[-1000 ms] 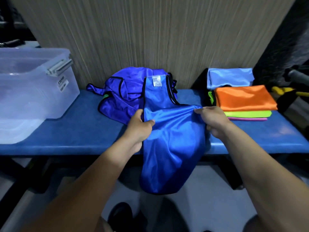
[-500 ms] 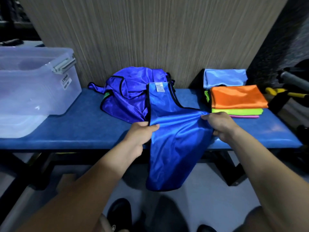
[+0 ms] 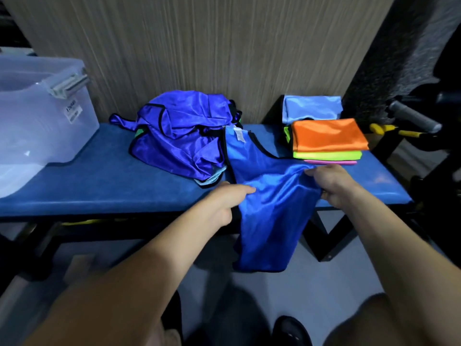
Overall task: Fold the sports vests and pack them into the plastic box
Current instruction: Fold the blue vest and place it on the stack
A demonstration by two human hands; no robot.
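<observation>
Blue padded bench (image 3: 104,186); wood-grain wall (image 3: 199,51); yellow-handled tool (image 3: 399,131) at right.

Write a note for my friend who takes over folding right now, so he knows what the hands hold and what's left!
Left hand: pinches the left edge of the blue vest.
Right hand: grips its right edge.
The blue vest lies across the bench, its lower half hanging over the front edge, not folded across yet.
Done: a folded stack sits at the bench's right end, orange on top.
Left: finish this vest, fold the purple heap against the wall, then pack everything into the plastic box at the left end. Whether the box holds vests yet is unclear.
</observation>
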